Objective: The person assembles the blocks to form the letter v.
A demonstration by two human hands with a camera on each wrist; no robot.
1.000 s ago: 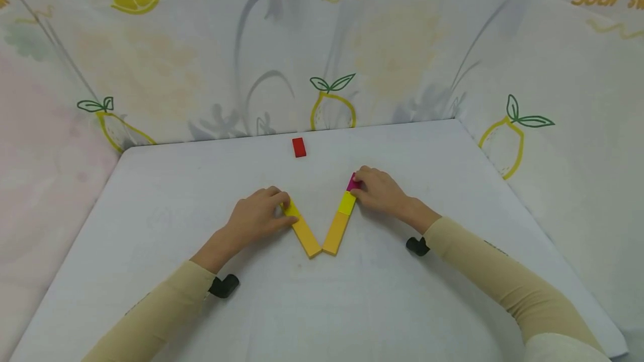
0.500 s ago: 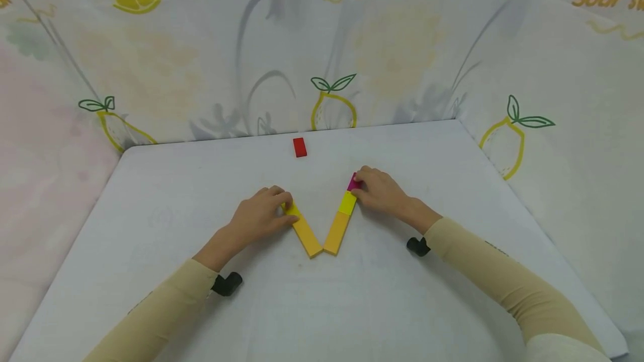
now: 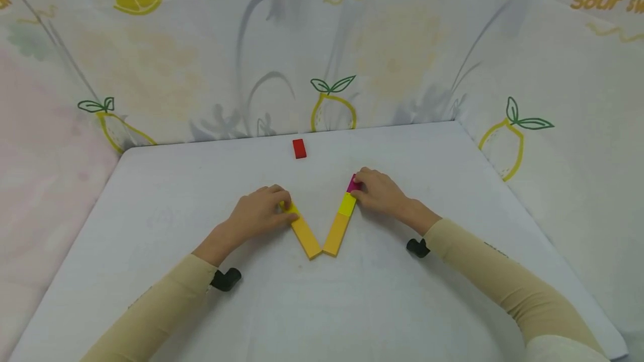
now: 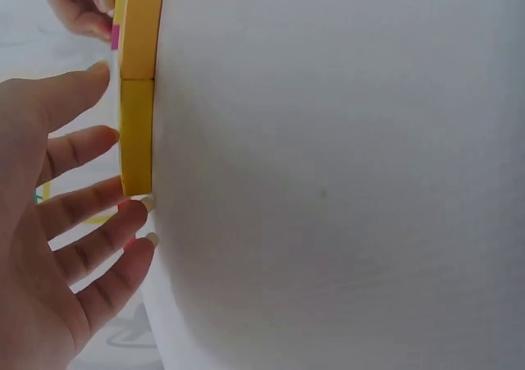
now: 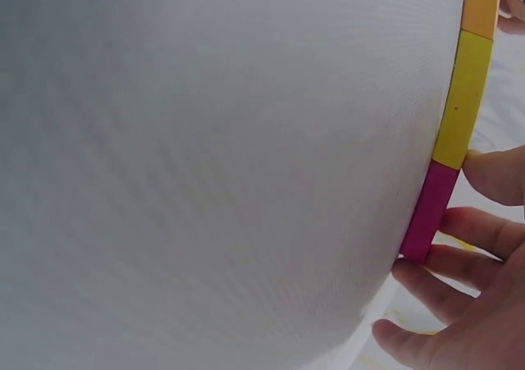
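Note:
Flat coloured blocks form a V on the white table. Its left arm has an orange block (image 3: 307, 239) and a yellow block (image 4: 137, 136) end to end. My left hand (image 3: 261, 212) holds this yellow block, thumb near the seam and fingers at its far end. In the right arm, an orange block (image 3: 336, 234) comes first, then a yellow block (image 3: 347, 204) and a magenta block (image 5: 429, 210). My right hand (image 3: 379, 189) grips the magenta block at the tip, thumb by its seam with the yellow one. The two orange ends meet at the bottom.
A red block (image 3: 299, 148) lies alone near the table's back edge. Behind the table (image 3: 322, 312) hangs a white cloth (image 3: 402, 43) with lemon prints. Dark wrist cameras hang below both sleeves.
Both hands stay at the blocks with almost no movement. My left hand's wrist has risen very slightly; the V and the red block keep their places.

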